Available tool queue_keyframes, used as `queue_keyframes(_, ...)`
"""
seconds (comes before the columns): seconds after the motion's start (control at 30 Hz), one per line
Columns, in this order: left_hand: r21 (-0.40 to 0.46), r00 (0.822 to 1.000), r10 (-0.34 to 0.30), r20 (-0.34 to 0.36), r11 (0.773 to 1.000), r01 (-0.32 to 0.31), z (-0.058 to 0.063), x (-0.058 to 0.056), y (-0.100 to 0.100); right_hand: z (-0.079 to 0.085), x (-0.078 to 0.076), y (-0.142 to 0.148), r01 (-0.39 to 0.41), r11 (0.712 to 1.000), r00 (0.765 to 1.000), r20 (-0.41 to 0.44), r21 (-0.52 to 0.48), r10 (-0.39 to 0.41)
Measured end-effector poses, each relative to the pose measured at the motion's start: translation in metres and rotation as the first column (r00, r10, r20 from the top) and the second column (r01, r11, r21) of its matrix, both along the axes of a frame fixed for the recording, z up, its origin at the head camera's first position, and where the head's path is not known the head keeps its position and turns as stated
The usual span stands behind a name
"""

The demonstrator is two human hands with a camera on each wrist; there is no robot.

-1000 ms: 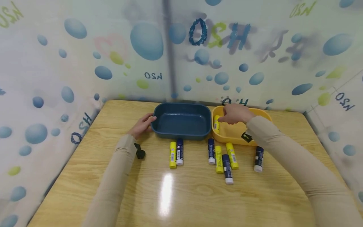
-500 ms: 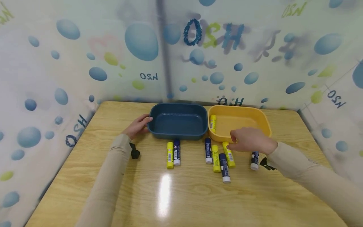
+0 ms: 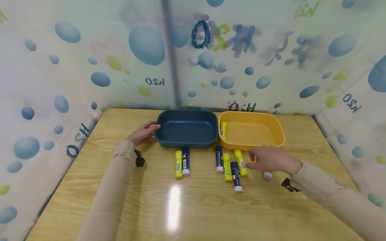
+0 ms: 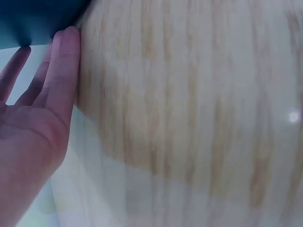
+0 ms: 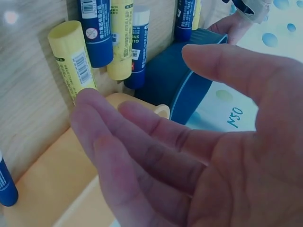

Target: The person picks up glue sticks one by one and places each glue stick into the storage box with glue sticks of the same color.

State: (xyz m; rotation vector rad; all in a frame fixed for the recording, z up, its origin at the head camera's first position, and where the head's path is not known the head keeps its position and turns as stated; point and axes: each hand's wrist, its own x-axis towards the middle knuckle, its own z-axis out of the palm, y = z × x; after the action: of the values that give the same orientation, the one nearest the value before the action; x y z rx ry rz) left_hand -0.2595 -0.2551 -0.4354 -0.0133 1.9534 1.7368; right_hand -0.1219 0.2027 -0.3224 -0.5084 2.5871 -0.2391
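At the left end of the blue tray [image 3: 187,145], my left hand [image 3: 143,133] rests its nearly straight fingers against the outside wall. In the left wrist view those fingers [image 4: 64,61] touch the tray's side. My right hand [image 3: 272,159] hovers in front of the yellow tray [image 3: 251,130], thumb and fingers apart and holding nothing. Nearest to it lies a yellow glue stick [image 3: 241,163], seen just beyond the fingertips in the right wrist view. A dark blue glue stick [image 3: 267,175] is mostly hidden under this hand. Inside the yellow tray, one yellow glue stick [image 3: 223,130] lies against the left wall.
Left of the right hand lie a dark blue glue stick [image 3: 219,159], a yellow one [image 3: 227,167] and another dark blue one [image 3: 236,177]. Before the blue tray, a yellow glue stick [image 3: 178,164] sits beside a dark blue one [image 3: 186,161]. A patterned wall [image 3: 181,67] stands behind.
My right hand has left the yellow tray, coming toward me and slightly right to the glue sticks in front of it. The left hand stays at the blue tray. The view has shifted slightly.
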Motion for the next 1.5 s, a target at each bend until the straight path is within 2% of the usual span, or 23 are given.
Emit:
queue_keyframes(0.13, -0.041, 0.999, -0.032, -0.005, 0.999, 0.032, 0.003, -0.002, -0.001, -0.004, 0.001, 0.003, -0.024, 0.999, 0.999, -0.037, -0.029, 0.023)
queue_keyframes(0.27, -0.114, 0.998, -0.066, 0.009, 0.991, 0.067, 0.009, -0.005, -0.002, -0.007, 0.004, 0.006, -0.029, 0.997, 0.999, -0.035, -0.068, 0.027)
queue_keyframes(0.47, -0.197, 0.994, -0.101, 0.038, 0.975, 0.107, 0.014, -0.008, -0.003, -0.011, 0.010, 0.008, 0.021, 0.992, 0.997, 0.078, -0.127, -0.011)
queue_keyframes(0.6, -0.210, 0.994, -0.104, 0.040, 0.971, 0.111, 0.013, -0.008, -0.002, -0.013, 0.011, 0.009, 0.026, 0.986, 0.994, 0.109, -0.162, -0.008)
queue_keyframes(0.83, -0.246, 0.996, -0.069, 0.054, 0.966, 0.080, 0.010, -0.006, -0.002, -0.019, 0.011, 0.010, 0.040, 0.984, 0.993, 0.120, -0.174, -0.019)
queue_keyframes(1.07, -0.254, 0.993, -0.077, 0.089, 0.962, 0.098, 0.013, -0.008, -0.004, -0.022, 0.011, 0.019, 0.078, 0.975, 0.988, 0.150, -0.210, -0.046)
queue_keyframes(1.23, -0.267, 0.994, -0.071, 0.087, 0.959, 0.092, 0.012, -0.008, -0.001, -0.033, 0.009, 0.038, 0.085, 0.974, 0.995, 0.061, -0.210, -0.073)
queue_keyframes(1.37, -0.269, 0.993, -0.070, 0.094, 0.959, 0.093, 0.011, -0.008, 0.001, -0.042, 0.008, 0.051, 0.106, 0.983, 0.994, -0.026, -0.148, -0.111)
queue_keyframes(1.5, -0.262, 0.992, -0.066, 0.106, 0.961, 0.092, 0.012, -0.008, 0.001, -0.047, 0.005, 0.059, 0.160, 0.984, 0.984, -0.060, -0.083, -0.166)
